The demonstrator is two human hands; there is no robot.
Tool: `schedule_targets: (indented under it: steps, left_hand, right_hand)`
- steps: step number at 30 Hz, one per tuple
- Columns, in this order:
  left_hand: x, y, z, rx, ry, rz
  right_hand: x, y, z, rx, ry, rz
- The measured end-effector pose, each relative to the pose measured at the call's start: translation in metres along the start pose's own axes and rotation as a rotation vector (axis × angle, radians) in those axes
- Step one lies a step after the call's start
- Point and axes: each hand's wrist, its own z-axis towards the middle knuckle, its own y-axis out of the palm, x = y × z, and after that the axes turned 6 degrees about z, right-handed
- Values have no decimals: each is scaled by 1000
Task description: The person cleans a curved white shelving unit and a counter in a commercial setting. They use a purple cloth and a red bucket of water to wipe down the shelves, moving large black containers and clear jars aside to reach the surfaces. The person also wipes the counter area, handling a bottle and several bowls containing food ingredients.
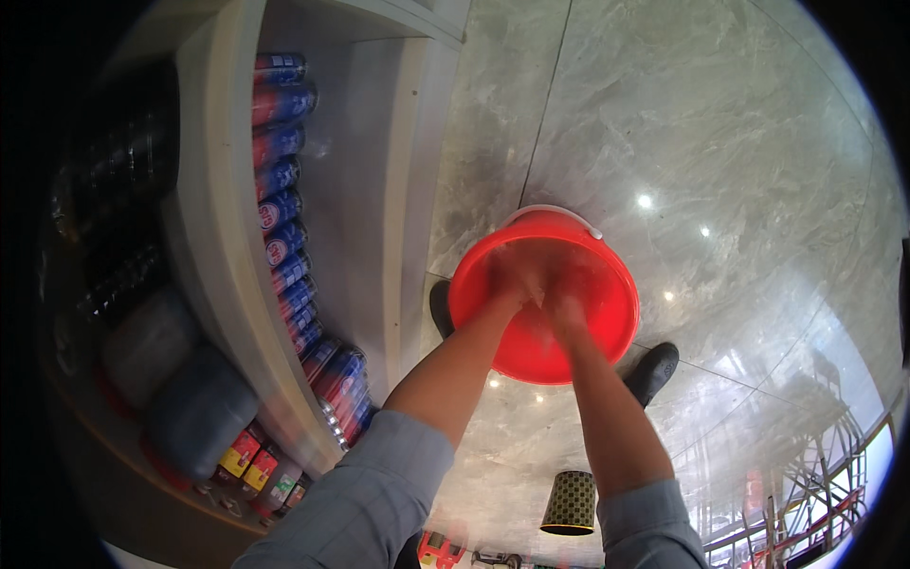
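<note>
A red plastic bucket (611,334) stands on the tiled floor between two dark shoes (655,370), its pale handle (547,208) resting along the far rim. Both arms, in rolled grey sleeves, reach down into it. Inside, my left hand (520,283) and my right hand (566,306) are close together near the middle. Motion blur and murky liquid in the bucket obscure the fingers. Whether they grip anything between them cannot be made out.
At left, a wooden shelf unit (409,178) holds several stacked blue-and-red cans (284,206). Farther left are dark bottles (121,142) and a grey-blue container (202,412). A patterned bin (571,501) stands near my right forearm. Metal racks (817,491) lie at lower right. The floor (675,128) is glossy.
</note>
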Motion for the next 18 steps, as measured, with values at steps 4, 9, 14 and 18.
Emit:
schedule_targets:
  steps: [4, 9, 14, 18]
  left_hand:
    - [-60, 14, 33, -464, 88, -1350]
    - [24, -22, -36, -432, -135, -1343]
    - [72, -59, -69, -198, -259, -1102]
    - [84, -89, -85, -9, -383, -979]
  right_hand:
    - [-117, -39, -118, 45, -223, 228]
    - [-172, -62, -144, 131, -204, 254]
    - [-90, -40, -22, 411, -11, 181]
    - [-59, -33, 17, 320, 56, 240]
